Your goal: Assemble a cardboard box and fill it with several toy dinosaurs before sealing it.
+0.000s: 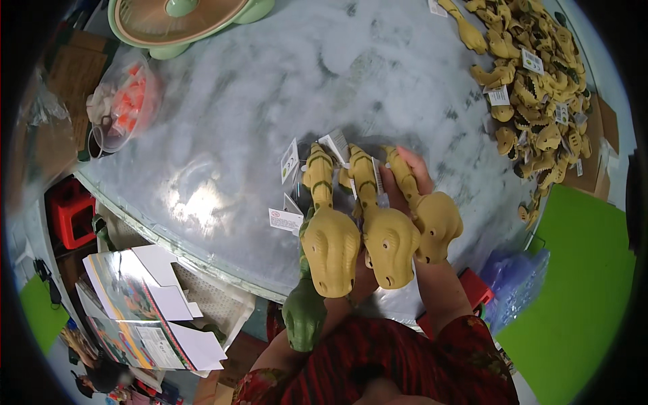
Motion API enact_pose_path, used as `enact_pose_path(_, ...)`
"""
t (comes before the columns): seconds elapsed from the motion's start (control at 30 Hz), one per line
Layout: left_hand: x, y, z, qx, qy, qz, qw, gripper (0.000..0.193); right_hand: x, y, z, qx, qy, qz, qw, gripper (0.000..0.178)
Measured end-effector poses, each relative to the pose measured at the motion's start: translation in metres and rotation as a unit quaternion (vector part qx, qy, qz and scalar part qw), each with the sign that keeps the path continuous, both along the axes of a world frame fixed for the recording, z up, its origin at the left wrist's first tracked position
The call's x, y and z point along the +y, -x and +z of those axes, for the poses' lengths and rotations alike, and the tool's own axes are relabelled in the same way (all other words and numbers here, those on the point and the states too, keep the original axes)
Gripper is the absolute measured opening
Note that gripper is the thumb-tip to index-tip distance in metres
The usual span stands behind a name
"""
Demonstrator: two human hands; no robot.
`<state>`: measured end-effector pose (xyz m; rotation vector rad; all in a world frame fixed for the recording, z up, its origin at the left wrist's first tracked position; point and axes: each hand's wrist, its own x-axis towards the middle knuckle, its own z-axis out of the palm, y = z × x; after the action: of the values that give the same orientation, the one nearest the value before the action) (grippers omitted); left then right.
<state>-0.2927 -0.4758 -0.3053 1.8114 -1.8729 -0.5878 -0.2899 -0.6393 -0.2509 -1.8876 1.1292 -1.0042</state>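
Observation:
Three tan dinosaur toys stand side by side in front of me: a left one (331,250), a middle one (388,246) and a right one (437,223), heads toward me. My right hand (417,170) is closed around the body of the right one. A green dinosaur toy (305,314) sits beside the left one, its head lowest. My left hand (365,282) is mostly hidden beneath the heads of the tan toys, so its fingers do not show. White paper tags (286,217) hang from the toys.
Many tan dinosaur toys (540,94) lie heaped at the far right of the grey table (236,115). A clear tub (128,108) with orange pieces and a green-rimmed lidded dish (179,27) stand at the left. Printed cardboard boxes (138,304), a red stool (71,214) and blue plastic wrap (516,283) lie around.

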Motion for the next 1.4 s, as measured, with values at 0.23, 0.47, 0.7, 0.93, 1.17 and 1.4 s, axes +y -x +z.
enact_pose_path(0.23,-0.024,-0.005,0.038,-0.011,0.007,0.039,0.999,0.053,-0.003,0.014,0.024,0.086,-0.118,0.007,0.989,0.047)
enact_pose_path(0.47,-0.027,-0.034,0.035,-0.110,-0.046,-0.027,0.992,0.070,-0.013,0.100,0.036,0.047,-0.151,0.041,0.987,0.040)
enact_pose_path(0.7,-0.036,-0.043,0.045,-0.176,-0.062,-0.061,0.981,0.069,-0.128,0.199,0.005,0.230,0.080,-0.385,0.890,0.048)
enact_pose_path(0.93,-0.029,-0.042,0.044,-0.184,-0.083,-0.045,0.978,0.070,-0.183,0.189,0.042,0.149,0.309,-0.407,0.847,0.062)
enact_pose_path(1.17,-0.030,-0.040,0.049,-0.195,-0.110,-0.054,0.973,0.070,-0.195,0.174,0.045,0.227,0.114,-0.234,0.938,0.048)
enact_pose_path(1.4,-0.031,-0.042,0.062,-0.106,-0.106,-0.034,0.988,0.055,-0.116,0.193,0.058,-0.412,-0.014,-0.310,0.857,0.024)
